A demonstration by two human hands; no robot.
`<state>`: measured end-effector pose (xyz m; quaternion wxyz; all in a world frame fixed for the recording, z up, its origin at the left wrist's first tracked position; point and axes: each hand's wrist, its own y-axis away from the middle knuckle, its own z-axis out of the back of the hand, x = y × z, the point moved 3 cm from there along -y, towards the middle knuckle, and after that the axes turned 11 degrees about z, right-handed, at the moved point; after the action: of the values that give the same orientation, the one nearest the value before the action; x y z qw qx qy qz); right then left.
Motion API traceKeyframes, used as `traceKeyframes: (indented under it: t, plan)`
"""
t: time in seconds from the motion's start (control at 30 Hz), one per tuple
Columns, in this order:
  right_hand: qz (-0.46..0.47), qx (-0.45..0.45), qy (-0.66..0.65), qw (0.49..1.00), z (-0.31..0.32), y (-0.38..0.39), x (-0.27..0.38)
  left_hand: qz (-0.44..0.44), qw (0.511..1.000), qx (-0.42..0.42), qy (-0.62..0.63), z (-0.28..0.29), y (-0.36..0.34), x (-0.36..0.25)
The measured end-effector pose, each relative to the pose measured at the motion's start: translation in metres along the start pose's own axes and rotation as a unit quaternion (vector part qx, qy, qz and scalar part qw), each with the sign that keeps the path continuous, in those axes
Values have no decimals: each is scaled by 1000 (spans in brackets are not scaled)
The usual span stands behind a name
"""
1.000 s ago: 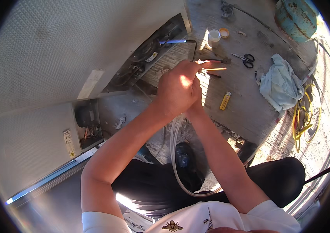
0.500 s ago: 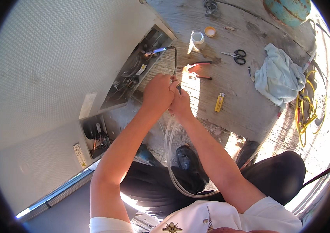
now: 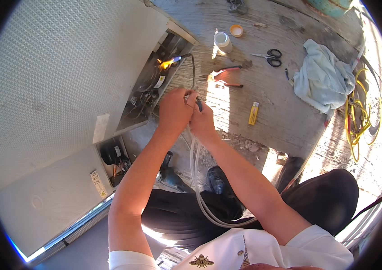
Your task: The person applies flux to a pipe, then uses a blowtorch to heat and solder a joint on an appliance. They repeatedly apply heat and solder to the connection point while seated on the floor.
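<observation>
Both of my hands are closed round a gas torch (image 3: 193,72), whose thin neck bends over to the left. My right hand (image 3: 204,122) wraps its dark handle, while the fingers of my left hand (image 3: 174,107) close round the handle's upper end; their exact grip is partly hidden. A yellow-orange flame (image 3: 167,64) burns from the tip, inside the open compartment (image 3: 143,92) of a pale textured cabinet (image 3: 71,67). Dark parts and thin tubes sit in there. Clear hoses (image 3: 195,166) run from below my hands down past my leg.
On the wooden boards lie red-handled pliers (image 3: 227,72), black-handled scissors (image 3: 272,57), a yellow lighter (image 3: 253,113) and a pale cloth (image 3: 323,78). A white jar (image 3: 222,42) stands near its orange lid (image 3: 236,30). Yellow hose (image 3: 357,121) is coiled at the right; a second cabinet opening (image 3: 114,157) shows lower left.
The torch flame has turned from a narrow blue jet to a broader yellow-orange one. Both hands stay together on the torch, and the whole view has shifted slightly.
</observation>
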<state>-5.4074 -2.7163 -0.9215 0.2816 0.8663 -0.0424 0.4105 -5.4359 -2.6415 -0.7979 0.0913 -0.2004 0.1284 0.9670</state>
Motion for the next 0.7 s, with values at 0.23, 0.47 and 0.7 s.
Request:
traceKeyframes:
  t: [0.23, 0.47, 0.7]
  plan:
    - [-29, -32, -57, 997, -22, 19, 6, 44, 998, 13, -34, 6, 5, 8]
    - [3, -60, -42, 997, -34, 23, 4, 45, 999, 4, -14, 10, 8, 13]
    - [-58, -52, -75, 994, -34, 24, 0, 29, 999, -12, -16, 10, 9, 19]
